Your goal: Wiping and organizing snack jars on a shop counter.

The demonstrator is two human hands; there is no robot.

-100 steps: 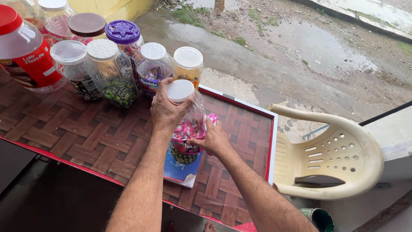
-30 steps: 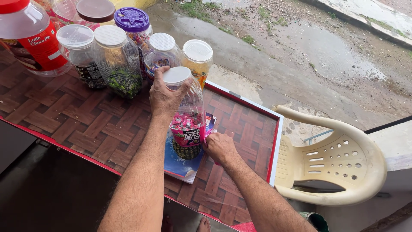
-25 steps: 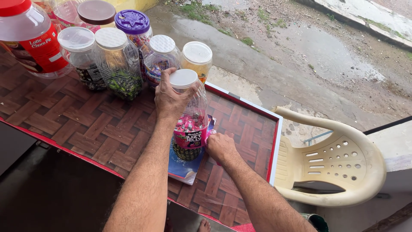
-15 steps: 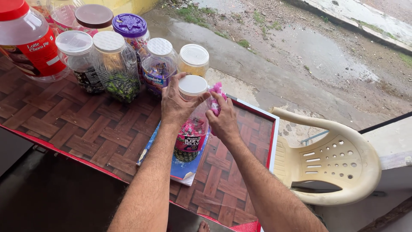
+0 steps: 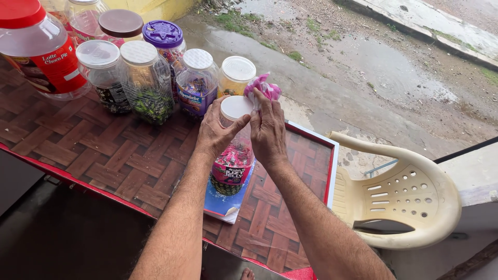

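My left hand (image 5: 216,130) grips the neck of a clear plastic jar (image 5: 231,168) with a white lid (image 5: 236,107); the jar is part full of pink sweets and stands on a blue booklet (image 5: 226,203). My right hand (image 5: 268,132) is beside the lid, fingers closed on a crumpled pink and white wrapper bundle (image 5: 263,87) raised just above the jar's top. Both forearms reach in from the bottom of the view.
A row of lidded sweet jars (image 5: 150,78) stands along the far side of the brown woven-pattern table (image 5: 78,150), with a big red-capped jar (image 5: 36,49) at left. A cream plastic chair (image 5: 404,197) sits to the right. Wet concrete ground lies beyond.
My right hand has risen from the table beside the jar up to the lid, now holding a pink wrapper bundle. My left hand has stayed on the jar's top.
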